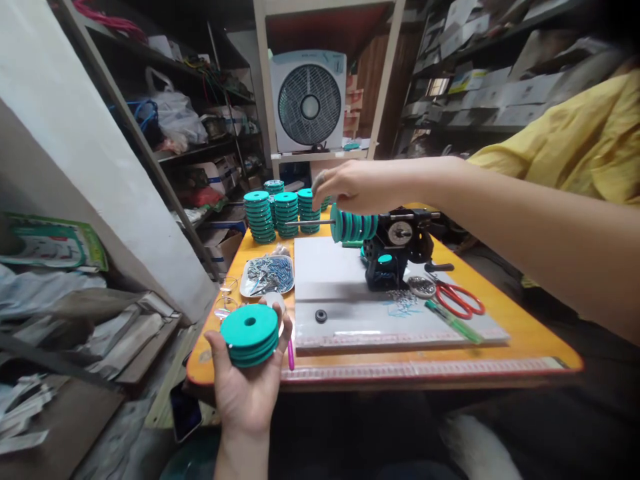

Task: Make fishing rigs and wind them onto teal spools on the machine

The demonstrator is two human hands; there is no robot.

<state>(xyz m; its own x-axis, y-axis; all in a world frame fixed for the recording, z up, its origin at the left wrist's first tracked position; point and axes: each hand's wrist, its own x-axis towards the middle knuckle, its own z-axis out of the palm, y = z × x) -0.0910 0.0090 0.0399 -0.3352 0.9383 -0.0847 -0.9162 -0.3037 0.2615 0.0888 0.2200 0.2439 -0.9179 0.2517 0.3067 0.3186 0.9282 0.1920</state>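
My left hand point(253, 380) is closed around a short stack of turquoise spools point(250, 327), each with a hole through its middle, in front of the table's left part. My right hand point(337, 183) reaches in from the right, above the long metal rod point(307, 223) of a black winding machine point(395, 247). Its fingers curve downward with the thumb apart, and I see nothing held in them. Just beneath it, several turquoise spools point(355, 225) with dark bands sit on that rod. Tall stacks of spools point(258, 217) stand behind, near my right fingertips.
On the yellow table point(545, 353) are a white dish point(270, 277) of small metal parts, red-handled scissors point(460, 300), a green cutter point(455, 323), glasses point(226, 307) and a small black ring point(321, 316). A box fan point(310, 100) stands behind. Yellow cloth point(575, 127) shows at right.
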